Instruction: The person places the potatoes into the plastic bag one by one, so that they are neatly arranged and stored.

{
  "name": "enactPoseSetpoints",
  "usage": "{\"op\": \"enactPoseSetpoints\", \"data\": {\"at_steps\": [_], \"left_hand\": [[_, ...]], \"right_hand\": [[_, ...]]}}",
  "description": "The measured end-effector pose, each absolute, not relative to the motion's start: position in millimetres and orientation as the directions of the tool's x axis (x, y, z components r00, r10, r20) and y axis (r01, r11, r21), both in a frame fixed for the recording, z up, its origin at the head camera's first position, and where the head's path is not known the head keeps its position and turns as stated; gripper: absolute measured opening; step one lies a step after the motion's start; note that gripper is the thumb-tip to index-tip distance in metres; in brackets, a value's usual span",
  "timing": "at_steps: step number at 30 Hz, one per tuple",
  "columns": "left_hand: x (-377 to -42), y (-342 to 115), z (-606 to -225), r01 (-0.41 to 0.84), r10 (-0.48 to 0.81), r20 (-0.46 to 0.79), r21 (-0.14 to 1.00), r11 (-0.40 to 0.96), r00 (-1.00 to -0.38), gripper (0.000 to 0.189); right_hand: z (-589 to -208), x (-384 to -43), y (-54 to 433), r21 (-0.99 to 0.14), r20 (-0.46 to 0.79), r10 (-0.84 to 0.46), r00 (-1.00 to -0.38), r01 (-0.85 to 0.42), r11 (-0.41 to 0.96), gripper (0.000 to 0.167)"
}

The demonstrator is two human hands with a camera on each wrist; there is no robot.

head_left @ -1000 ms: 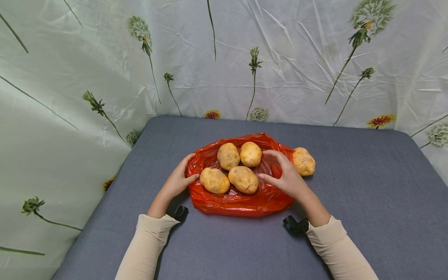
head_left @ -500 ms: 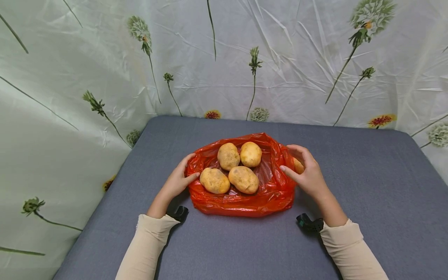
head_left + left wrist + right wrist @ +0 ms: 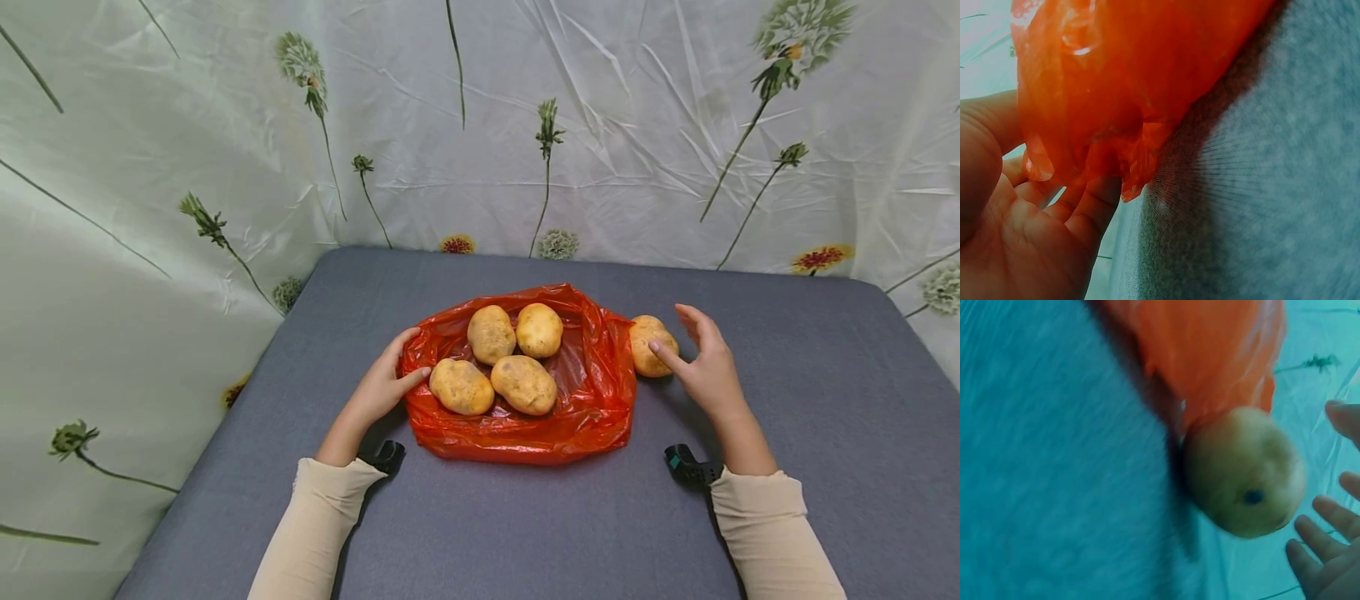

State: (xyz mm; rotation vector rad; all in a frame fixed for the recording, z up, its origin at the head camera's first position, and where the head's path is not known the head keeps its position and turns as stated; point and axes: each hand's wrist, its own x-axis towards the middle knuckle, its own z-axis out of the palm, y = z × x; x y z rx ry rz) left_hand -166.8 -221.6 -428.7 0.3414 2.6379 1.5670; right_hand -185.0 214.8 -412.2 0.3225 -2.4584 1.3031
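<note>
A red plastic bag (image 3: 517, 446) lies with its mouth spread wide, and several potatoes (image 3: 525, 385) rest in it. My left hand (image 3: 381, 385) holds the bag's left edge, thumb over the rim and fingers round the outer side. In the left wrist view the red film (image 3: 1129, 75) passes between that thumb and the fingers. Just beyond the bag's right side another potato (image 3: 651, 346) sits on the table, touching or nearly touching the film. My right hand (image 3: 708, 367) hovers to the right of it, fingers spread, with a gap to the potato (image 3: 1244, 472) in the right wrist view.
A grey cloth-covered table (image 3: 517, 533) lies under everything. Behind and to the left hangs a pale curtain (image 3: 450, 167) printed with flowers. A black wrist-camera mount (image 3: 690, 464) sits at the right wrist, another mount (image 3: 386, 457) at the left.
My right hand has moved right, out from over the bag, past its right edge to the far side of the lone potato. The left hand and the bagged potatoes have stayed put.
</note>
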Motion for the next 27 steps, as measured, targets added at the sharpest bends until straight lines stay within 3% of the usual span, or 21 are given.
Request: {"op": "enactPoseSetpoints", "data": {"at_steps": [16, 27], "left_hand": [[-167.0, -221.0, -428.0, 0.156, 0.214, 0.060, 0.870, 0.467, -0.975, 0.064], [-167.0, -221.5, -428.4, 0.146, 0.207, 0.054, 0.877, 0.458, -0.977, 0.065]], "right_hand": [[-427.1, -187.4, 225.7, -0.816, 0.139, -0.093, -0.986, -0.167, 0.553, 0.061], [-425.0, -185.7, 227.5, -0.837, 0.161, -0.037, -0.986, -0.157, 0.525, 0.055]]}}
